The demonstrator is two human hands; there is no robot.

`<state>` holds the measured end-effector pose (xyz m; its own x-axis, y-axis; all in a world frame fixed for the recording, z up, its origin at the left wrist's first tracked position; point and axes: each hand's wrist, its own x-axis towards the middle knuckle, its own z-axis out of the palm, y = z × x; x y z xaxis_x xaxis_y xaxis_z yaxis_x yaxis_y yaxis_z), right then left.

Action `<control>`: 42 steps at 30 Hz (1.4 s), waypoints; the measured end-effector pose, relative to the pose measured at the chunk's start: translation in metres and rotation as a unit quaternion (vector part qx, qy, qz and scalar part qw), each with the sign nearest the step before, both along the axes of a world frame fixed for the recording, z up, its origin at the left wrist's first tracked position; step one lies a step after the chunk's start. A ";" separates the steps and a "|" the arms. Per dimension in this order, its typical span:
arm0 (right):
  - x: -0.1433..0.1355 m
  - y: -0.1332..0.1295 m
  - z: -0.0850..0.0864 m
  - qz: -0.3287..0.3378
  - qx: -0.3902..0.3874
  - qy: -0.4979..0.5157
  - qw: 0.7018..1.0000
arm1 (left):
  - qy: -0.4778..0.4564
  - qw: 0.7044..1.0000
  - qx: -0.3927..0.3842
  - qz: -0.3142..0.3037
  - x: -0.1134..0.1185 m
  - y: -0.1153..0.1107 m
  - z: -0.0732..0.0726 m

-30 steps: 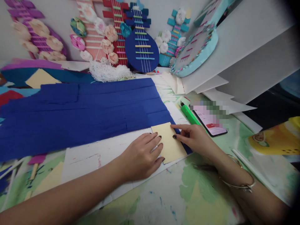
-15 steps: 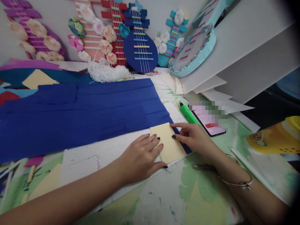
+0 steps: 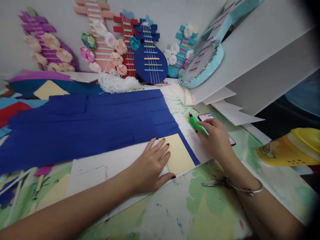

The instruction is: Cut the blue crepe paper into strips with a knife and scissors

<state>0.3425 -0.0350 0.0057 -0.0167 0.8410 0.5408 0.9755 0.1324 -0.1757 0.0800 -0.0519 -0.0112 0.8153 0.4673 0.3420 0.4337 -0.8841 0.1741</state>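
My left hand (image 3: 153, 163) lies flat with its fingers spread, pressing on the left edge of a cream card (image 3: 180, 155). Under its fingers shows a narrow strip of what looks like a clear ruler. The card overlaps the lower right corner of a blue crepe paper sheet (image 3: 112, 120). White board (image 3: 92, 170) lies beneath both. To the right, my right hand (image 3: 216, 136) closes its fingertips around the body of a green utility knife (image 3: 195, 124), which still lies on the table. Part of the knife is hidden by the fingers.
A phone (image 3: 206, 116) lies partly behind my right hand. Metal tips, seemingly scissors (image 3: 212, 183), poke out by my right wrist. A yellow container (image 3: 285, 151) stands at right. Several decorated paper instruments, one of them dark blue (image 3: 151, 63), lean against the wall behind white yarn (image 3: 117, 83).
My right hand has left the cream card's upper right edge and moved right to the green utility knife, taking hold of it. My left hand stays on the card.
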 end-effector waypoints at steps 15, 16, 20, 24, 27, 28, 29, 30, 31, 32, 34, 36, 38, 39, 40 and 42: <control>-0.003 0.006 -0.001 -0.018 -0.100 -0.060 0.993 | 0.080 0.996 -0.032 0.008 0.004 0.003 0.015; -0.003 0.003 0.002 -0.008 -0.088 -0.031 0.996 | 0.085 0.996 -0.031 0.011 0.005 0.004 0.017; -0.001 -0.009 0.021 0.066 -0.060 0.229 0.969 | 0.103 0.994 -0.021 0.009 0.007 0.008 0.022; 0.007 -0.016 0.037 0.154 -0.093 0.535 0.826 | 0.134 0.991 -0.011 0.000 0.012 0.011 0.028; 0.012 -0.016 0.041 0.210 -0.084 0.605 0.764 | 0.166 0.986 -0.011 0.005 0.018 0.012 0.035; 0.012 -0.016 0.040 0.214 -0.075 0.602 0.766 | 0.175 0.985 -0.011 0.006 0.020 0.012 0.037; 0.011 -0.016 0.040 0.208 -0.069 0.591 0.776 | 0.183 0.983 -0.011 0.007 0.022 0.012 0.039; 0.009 -0.015 0.038 0.195 -0.068 0.578 0.789 | 0.190 0.982 -0.012 0.007 0.024 0.013 0.041; 0.007 -0.014 0.037 0.179 -0.065 0.566 0.803 | 0.197 0.980 -0.012 0.006 0.026 0.014 0.043; 0.005 -0.014 0.035 0.164 -0.058 0.556 0.813 | 0.203 0.979 -0.011 0.004 0.027 0.015 0.044; 0.000 -0.012 0.030 0.143 -0.023 0.551 0.822 | 0.210 0.978 -0.010 -0.004 0.030 0.018 0.047; -0.004 -0.011 0.024 0.129 0.020 0.550 0.825 | 0.210 0.978 -0.007 -0.014 0.031 0.021 0.048; -0.005 -0.011 0.019 0.094 0.066 0.539 0.834 | 0.205 0.979 -0.005 -0.020 0.032 0.023 0.048; -0.006 -0.012 0.017 0.065 0.088 0.530 0.841 | 0.199 0.980 -0.005 -0.022 0.031 0.024 0.047; -0.008 -0.012 0.016 0.034 0.101 0.518 0.849 | 0.190 0.981 -0.006 -0.024 0.030 0.025 0.045; -0.012 -0.013 0.014 -0.017 0.111 0.499 0.859 | 0.171 0.985 -0.010 -0.025 0.028 0.027 0.041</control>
<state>0.3309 -0.0484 0.0197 0.5703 0.7064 0.4191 0.3577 0.2458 -0.9009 0.1076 -0.0252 0.0296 0.9036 0.4271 0.0344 0.4256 -0.9039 0.0435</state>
